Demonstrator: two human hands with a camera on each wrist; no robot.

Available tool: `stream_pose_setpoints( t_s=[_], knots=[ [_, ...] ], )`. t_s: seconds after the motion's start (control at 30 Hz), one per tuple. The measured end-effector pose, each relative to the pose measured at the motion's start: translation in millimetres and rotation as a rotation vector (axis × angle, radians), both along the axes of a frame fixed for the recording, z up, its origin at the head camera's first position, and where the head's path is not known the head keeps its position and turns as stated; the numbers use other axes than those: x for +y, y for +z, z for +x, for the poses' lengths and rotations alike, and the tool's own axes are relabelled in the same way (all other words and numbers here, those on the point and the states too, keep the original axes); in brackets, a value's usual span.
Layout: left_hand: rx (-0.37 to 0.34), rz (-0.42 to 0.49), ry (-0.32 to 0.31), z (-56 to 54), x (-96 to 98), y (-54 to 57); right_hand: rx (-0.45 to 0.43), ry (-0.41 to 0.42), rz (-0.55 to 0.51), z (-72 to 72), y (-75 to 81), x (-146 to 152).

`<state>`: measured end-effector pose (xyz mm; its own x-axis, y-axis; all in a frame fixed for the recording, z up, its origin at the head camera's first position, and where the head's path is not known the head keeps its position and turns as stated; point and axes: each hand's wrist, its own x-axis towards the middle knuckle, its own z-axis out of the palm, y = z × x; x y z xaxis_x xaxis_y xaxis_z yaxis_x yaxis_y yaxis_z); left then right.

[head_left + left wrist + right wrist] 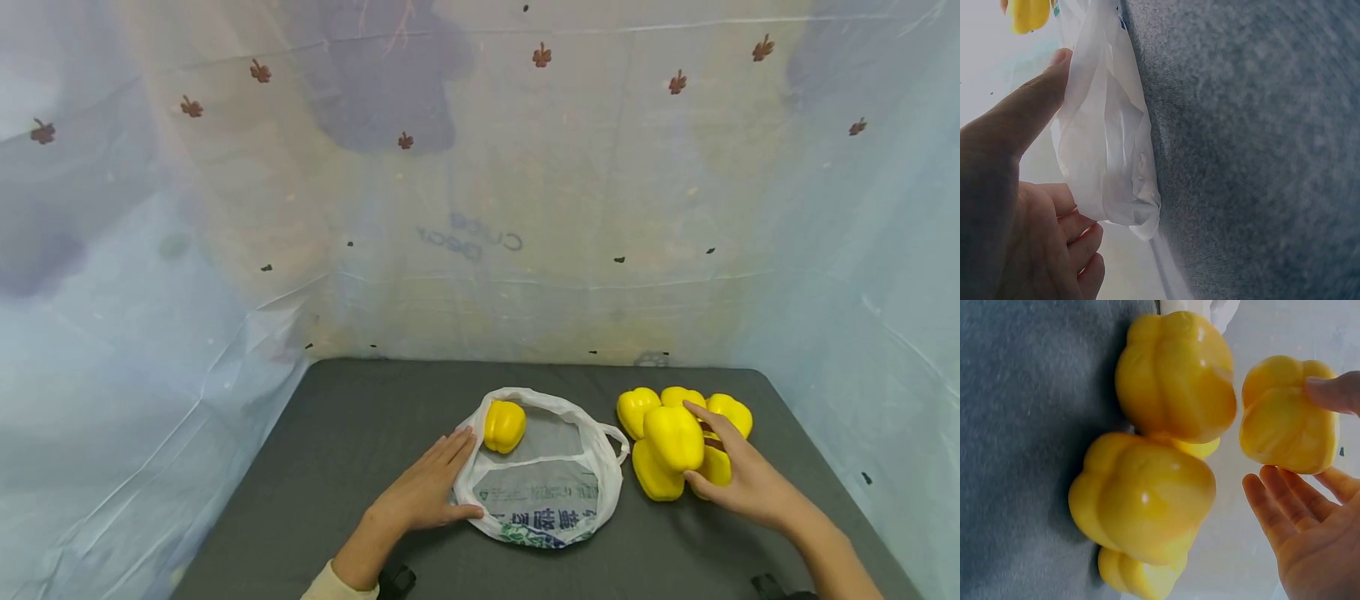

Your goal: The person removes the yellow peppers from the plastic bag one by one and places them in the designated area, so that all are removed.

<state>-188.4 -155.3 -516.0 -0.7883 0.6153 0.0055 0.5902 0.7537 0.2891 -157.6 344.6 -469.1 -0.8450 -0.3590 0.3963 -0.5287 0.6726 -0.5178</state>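
My right hand [742, 477] grips a yellow bell pepper [673, 438] between thumb and fingers, lifted above the other peppers. In the right wrist view the held bell pepper [1290, 415] is apart from the ones on the table. My left hand [427, 486] rests at the left rim of a white plastic bag [480, 533], thumb at the near edge and straight fingers along the far left side. The bag lies with its mouth spread wide, and one yellow bell pepper [505, 427] sits inside at the upper left. Thumb and fingers touch the bag's side [1107, 131] in the left wrist view.
Several more yellow bell peppers [657, 473] stand clustered on the right of the dark grey table [360, 417]. A bag handle loop [617, 440] sticks out toward them. Printed plastic sheeting [480, 308] hangs behind and at both sides.
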Motion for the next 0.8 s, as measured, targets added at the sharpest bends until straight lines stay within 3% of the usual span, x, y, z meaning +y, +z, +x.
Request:
stream_pose_setpoints(
  t_s=[0.3, 0.8],
  knots=[
    [0.008, 0.038, -0.014, -0.4, -1.7, -2.7, 0.029, -0.011, -0.009, 2.2, 2.4, 17],
    [0.008, 0.001, 0.004, 0.0, 0.7, -2.3, -0.005, -0.078, -0.013, 6.2, 0.9, 48]
  ],
)
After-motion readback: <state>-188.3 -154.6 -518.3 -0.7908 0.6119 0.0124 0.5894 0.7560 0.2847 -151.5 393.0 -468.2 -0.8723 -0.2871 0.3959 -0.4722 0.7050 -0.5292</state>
